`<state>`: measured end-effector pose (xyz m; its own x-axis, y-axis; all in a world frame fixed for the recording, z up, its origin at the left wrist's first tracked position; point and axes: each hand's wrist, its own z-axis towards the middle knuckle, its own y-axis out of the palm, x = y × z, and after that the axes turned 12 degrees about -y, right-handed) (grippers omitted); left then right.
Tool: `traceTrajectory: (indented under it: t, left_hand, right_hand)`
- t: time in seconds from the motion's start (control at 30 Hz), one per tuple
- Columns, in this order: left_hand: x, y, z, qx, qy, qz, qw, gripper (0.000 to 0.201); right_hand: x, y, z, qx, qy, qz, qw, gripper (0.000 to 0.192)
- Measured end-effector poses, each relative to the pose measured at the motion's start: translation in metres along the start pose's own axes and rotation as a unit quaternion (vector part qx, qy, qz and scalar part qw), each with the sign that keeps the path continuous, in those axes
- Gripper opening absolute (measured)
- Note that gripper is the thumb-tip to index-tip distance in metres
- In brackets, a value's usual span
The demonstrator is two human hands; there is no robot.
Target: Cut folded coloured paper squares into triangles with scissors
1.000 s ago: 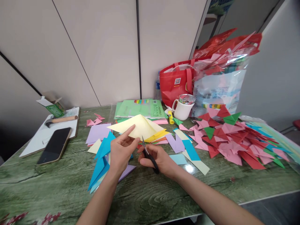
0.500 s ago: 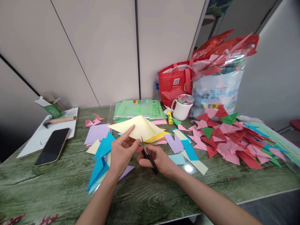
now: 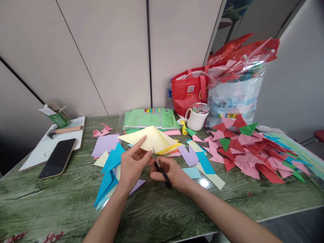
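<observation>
A pale yellow sheet of paper (image 3: 153,138), folded and raised toward a peak, is held in my left hand (image 3: 134,163). The index finger lies along its surface, while the thumb and other fingertips pinch close to its lower edge. My right hand (image 3: 169,172) grips black-handled scissors (image 3: 164,173), whose blades point up and away between the two hands, near the paper's lower edge. A tiny red bit shows at the left fingertips, too small to name. Blue folded paper (image 3: 107,185) lies beside my left wrist. Cut strips, including a blue strip (image 3: 205,162), lie to the right of my hands.
A large heap of pink, red and green folded papers (image 3: 250,152) covers the right side. Behind stand a white mug (image 3: 196,119), a glue stick (image 3: 183,127), a red bag (image 3: 183,96) and green paper packs (image 3: 152,119). At left are a phone (image 3: 58,158) and hammer (image 3: 68,130).
The view has shifted very slightly. Both hands, the yellow paper and the scissors keep nearly the same places.
</observation>
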<state>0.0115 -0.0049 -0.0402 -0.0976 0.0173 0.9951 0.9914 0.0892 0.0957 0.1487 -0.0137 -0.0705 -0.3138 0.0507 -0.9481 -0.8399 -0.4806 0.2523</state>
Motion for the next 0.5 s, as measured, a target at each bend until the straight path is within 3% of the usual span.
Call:
traceTrajectory:
  t: [0.5]
  left_hand:
    - [0.0059, 0.0029, -0.0029, 0.021, -0.02, 0.022, 0.999, 0.059]
  right_hand:
    - [0.0027, -0.0014, 0.0007, 0.002, -0.008, 0.002, 1.0, 0.044]
